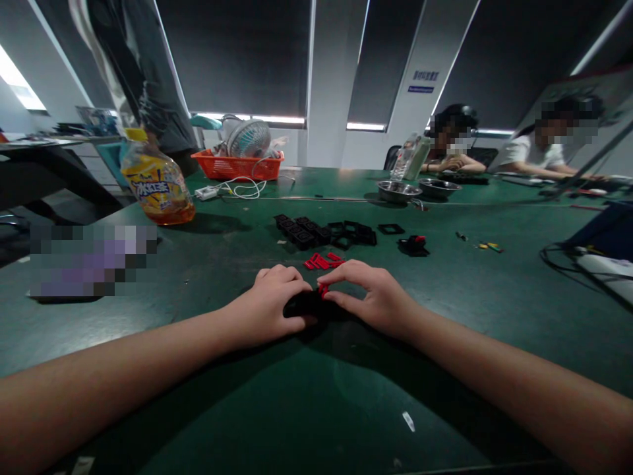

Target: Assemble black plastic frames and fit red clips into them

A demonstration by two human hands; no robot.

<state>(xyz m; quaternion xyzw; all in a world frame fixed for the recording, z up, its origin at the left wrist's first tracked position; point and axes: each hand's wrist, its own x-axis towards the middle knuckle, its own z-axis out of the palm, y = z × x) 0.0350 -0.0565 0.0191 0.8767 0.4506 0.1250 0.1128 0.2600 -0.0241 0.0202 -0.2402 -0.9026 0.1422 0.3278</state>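
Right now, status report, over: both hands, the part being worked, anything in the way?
Left hand holding black part, partly hidden. Right hand pinching small red piece at the part's right side. Loose red pieces just beyond hands, no obstruction seen.

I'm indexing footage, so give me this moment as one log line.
left hand: holding black part | right hand: pinching red piece | beyond hands: loose red pieces, black blocks

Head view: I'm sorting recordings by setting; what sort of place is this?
Probably a shared workroom: black parts and red pieces lie on a green table, two people seated beyond.
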